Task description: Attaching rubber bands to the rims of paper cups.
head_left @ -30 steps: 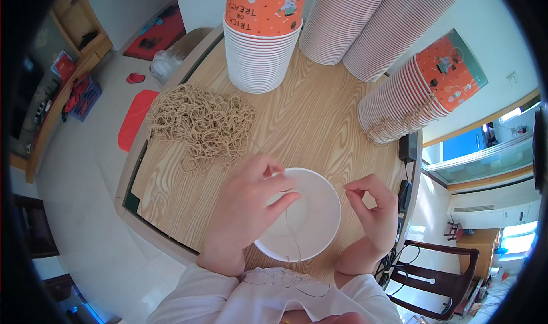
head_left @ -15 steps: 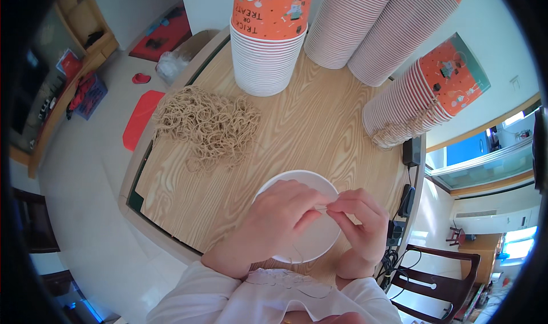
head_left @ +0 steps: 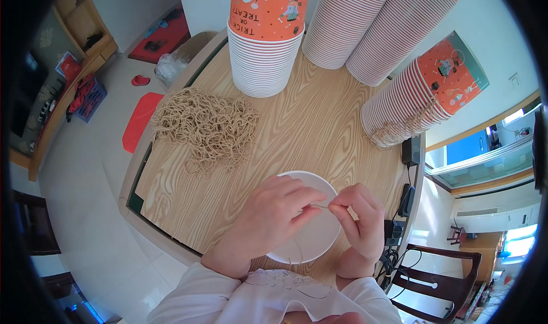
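Note:
A white paper cup (head_left: 317,238) stands open side up on the wooden table (head_left: 308,124), close to its near edge. My left hand (head_left: 271,218) and my right hand (head_left: 359,221) meet above the cup. Both pinch a thin tan string (head_left: 321,207) between thumb and fingertips. A loop of that string hangs down inside the cup. A loose pile of the same tan strings (head_left: 208,127) lies on the table to the left, beyond my left hand.
Tall stacks of paper cups stand at the far side: an orange printed stack (head_left: 265,35), a striped stack (head_left: 354,24) and a tilted one (head_left: 422,90) at the right. A black power adapter (head_left: 411,150) sits at the right edge. A dark chair (head_left: 434,284) is below right.
My hands were apart at the cup's rim a second ago. They have come together over the cup and now both pinch the string.

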Demonstrator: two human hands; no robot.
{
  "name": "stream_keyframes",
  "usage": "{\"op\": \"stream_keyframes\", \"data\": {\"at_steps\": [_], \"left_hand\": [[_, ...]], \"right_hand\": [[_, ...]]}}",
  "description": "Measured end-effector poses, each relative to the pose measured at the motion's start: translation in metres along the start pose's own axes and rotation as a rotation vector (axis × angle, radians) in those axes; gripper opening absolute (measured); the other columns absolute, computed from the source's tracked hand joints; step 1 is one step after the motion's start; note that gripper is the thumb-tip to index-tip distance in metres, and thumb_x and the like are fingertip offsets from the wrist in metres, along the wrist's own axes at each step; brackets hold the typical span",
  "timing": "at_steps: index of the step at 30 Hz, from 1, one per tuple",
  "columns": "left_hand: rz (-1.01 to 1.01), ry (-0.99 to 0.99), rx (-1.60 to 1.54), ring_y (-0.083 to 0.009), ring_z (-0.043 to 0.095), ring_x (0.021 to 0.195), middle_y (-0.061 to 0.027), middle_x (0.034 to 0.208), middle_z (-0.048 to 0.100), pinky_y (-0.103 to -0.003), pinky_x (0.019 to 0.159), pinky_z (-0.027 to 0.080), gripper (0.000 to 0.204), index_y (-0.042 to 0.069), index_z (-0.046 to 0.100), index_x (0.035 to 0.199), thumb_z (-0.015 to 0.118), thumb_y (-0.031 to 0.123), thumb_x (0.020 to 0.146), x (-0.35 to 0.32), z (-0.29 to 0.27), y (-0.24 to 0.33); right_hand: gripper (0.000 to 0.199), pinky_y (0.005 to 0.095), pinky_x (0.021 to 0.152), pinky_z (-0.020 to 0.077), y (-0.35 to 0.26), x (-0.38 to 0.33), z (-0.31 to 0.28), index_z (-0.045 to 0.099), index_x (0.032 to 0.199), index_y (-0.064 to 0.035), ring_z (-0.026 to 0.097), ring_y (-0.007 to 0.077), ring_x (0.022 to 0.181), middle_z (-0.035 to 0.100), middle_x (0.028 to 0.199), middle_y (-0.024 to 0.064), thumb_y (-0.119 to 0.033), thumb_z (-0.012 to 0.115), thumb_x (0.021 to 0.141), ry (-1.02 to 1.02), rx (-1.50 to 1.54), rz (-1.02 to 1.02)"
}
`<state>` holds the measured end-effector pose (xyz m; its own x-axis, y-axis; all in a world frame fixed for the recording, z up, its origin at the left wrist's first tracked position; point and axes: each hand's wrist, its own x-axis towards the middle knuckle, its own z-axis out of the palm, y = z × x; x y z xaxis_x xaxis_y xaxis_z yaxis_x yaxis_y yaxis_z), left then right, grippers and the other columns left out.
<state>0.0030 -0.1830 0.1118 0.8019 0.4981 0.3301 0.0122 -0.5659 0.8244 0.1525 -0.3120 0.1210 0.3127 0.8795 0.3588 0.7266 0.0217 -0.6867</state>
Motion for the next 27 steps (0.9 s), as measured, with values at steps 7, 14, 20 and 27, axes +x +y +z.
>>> {"op": "stream_keyframes", "data": {"at_steps": [7,14,20,27], "left_hand": [[0.101,0.087,0.006,-0.0237,0.062,0.073,-0.0038,0.075,0.063,-0.037,0.066,0.048,0.01,0.008,0.07,0.082,0.076,0.009,0.074,0.003,0.003,-0.002],[0.082,0.031,0.02,-0.0247,0.061,0.081,-0.0045,0.083,0.062,-0.037,0.075,0.048,0.01,0.007,0.065,0.085,0.071,0.01,0.078,0.001,0.002,-0.004],[0.086,0.015,0.019,-0.0247,0.061,0.081,-0.0045,0.083,0.062,-0.038,0.075,0.048,0.009,0.008,0.065,0.083,0.071,0.01,0.078,0.001,0.002,-0.007],[0.084,-0.023,0.012,-0.0248,0.06,0.084,-0.0045,0.086,0.062,-0.038,0.077,0.047,0.01,0.008,0.063,0.085,0.071,0.011,0.079,0.002,0.003,-0.003]], "right_hand": [[0.019,0.0335,0.064,0.0493,-0.005,0.001,0.001,0.067,0.09,-0.0029,0.062,0.0265,0.075,0.063,0.08,0.009,-0.004,0.078,0.074,0.03,0.045,0.02],[0.025,0.0336,0.066,0.0497,0.003,0.002,0.005,0.07,0.09,-0.0059,0.062,0.0246,0.077,0.065,0.082,0.0054,-0.005,0.08,0.067,0.031,-0.064,-0.119],[0.018,0.0343,0.065,0.0468,0.008,0.006,0.001,0.07,0.085,-0.0062,0.06,0.0231,0.074,0.063,0.076,0.0039,-0.01,0.079,0.07,-0.021,-0.11,-0.22],[0.016,0.0362,0.066,0.0456,0.009,0.004,-0.004,0.068,0.083,-0.0052,0.058,0.025,0.071,0.061,0.075,0.005,-0.013,0.078,0.073,-0.072,-0.147,-0.18]]}}
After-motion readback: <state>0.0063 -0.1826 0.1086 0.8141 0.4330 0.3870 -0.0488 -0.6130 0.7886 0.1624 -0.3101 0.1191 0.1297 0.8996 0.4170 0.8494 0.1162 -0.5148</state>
